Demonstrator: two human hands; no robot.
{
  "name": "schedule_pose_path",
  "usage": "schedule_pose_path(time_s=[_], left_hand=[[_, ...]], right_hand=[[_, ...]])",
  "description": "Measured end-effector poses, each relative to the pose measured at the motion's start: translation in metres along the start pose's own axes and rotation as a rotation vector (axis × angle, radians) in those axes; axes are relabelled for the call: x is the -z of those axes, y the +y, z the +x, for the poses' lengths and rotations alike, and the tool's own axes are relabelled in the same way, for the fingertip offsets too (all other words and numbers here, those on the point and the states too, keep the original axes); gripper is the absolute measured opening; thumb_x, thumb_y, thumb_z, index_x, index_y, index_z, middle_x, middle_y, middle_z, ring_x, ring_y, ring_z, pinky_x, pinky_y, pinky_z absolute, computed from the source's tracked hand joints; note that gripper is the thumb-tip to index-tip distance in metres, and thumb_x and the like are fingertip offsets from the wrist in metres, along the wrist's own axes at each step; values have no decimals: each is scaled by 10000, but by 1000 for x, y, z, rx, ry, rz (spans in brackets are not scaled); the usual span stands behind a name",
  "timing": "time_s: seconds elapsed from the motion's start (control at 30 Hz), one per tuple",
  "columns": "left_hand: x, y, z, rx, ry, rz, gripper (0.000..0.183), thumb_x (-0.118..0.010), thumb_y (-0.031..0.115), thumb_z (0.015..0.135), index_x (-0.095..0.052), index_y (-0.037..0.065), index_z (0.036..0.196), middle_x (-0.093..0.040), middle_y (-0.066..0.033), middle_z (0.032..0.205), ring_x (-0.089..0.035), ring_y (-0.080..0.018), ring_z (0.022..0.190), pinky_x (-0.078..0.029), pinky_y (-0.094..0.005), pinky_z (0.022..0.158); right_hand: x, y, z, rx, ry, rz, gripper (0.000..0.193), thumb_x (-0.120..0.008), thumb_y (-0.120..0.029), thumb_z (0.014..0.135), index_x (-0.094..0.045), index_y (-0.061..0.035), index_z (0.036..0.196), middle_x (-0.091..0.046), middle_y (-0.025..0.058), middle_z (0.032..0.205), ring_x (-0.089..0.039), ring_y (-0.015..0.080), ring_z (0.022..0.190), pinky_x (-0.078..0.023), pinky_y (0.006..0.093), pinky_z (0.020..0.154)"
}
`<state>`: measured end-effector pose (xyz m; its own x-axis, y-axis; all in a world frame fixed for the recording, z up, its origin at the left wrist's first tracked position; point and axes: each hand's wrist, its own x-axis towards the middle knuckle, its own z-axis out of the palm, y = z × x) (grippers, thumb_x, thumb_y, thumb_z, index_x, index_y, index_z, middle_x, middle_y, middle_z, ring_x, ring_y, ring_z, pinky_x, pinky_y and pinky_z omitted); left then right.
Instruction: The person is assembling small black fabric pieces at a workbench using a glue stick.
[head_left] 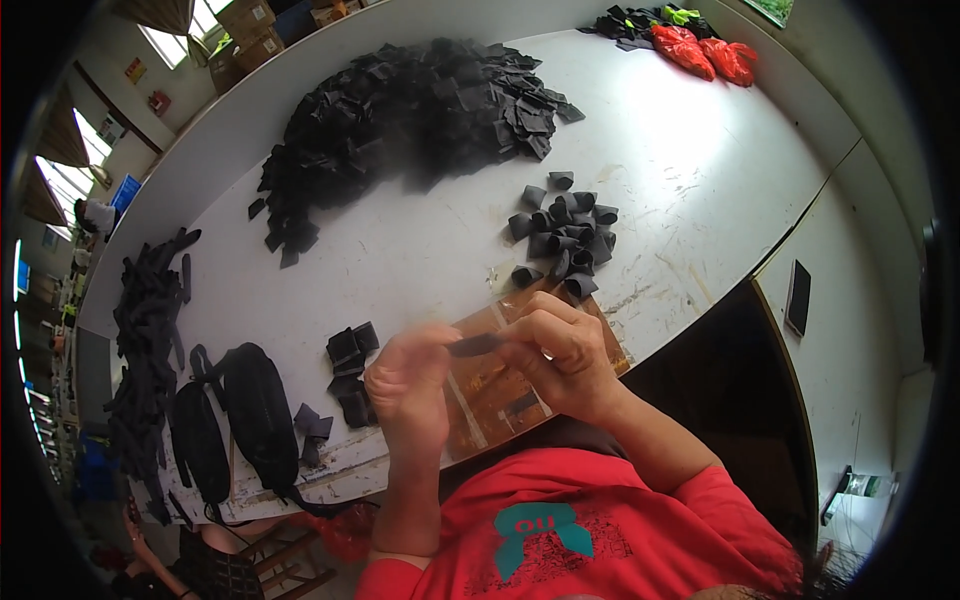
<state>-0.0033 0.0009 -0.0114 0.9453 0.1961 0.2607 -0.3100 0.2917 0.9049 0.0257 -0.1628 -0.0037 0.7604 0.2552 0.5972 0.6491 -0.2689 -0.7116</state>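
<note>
Fingers of the right hand [562, 352] pinch one small dark piece [474, 346] above the brown board [508, 392]; the left hand [410, 378] is blurred and curled at the piece's other end, its grip impossible to judge. Both hands and the left wrist hide parts of the board.

Clockwise from the hands: at one o'clock lie about twenty dark loops [572, 240], overlapping too much for an exact count, and far beyond them two red bags [683, 50]. One phone-like black slab [798, 297] lies near three. Two black pouches [260, 410] sit between eight and nine, with a long pile of dark rolls [145, 340] past them at nine. One large heap of flat black pieces [420, 115], uncountable, spreads between eleven and twelve.

Lettering shows on the red shirt [630, 500] at six; labels on the cardboard boxes [255, 48] toward eleven are too small to read.
</note>
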Motion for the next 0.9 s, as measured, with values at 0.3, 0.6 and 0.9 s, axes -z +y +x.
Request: schedule_pose_path(time_s=[0.3,0.6,0.9], left_hand=[[-12,15,16,-250,-249,443,99,-641,29,842,-655,-17,928,-630,-71,914,-581,-143,828,-456,-262,745],[-7,6,17,-183,-241,315,78,-632,39,851,-658,-18,899,-624,-78,861,-576,-142,763,-452,-243,699],[-5,0,19,-193,-226,291,106,-610,58,878,-647,-23,934,-636,-76,889,-582,-134,787,-459,-247,725]], right_hand=[[2,-11,3,5,-1,-147,202,-729,-59,677,-633,-48,855,-553,65,723,-570,237,654,-466,339,548],[-1,-4,6,47,1,-112,188,-714,-24,672,-617,-45,831,-555,65,711,-563,238,633,-460,336,536],[-14,1,5,117,75,-157,167,-704,-18,680,-593,-47,801,-542,66,695,-548,238,613,-444,331,511]])
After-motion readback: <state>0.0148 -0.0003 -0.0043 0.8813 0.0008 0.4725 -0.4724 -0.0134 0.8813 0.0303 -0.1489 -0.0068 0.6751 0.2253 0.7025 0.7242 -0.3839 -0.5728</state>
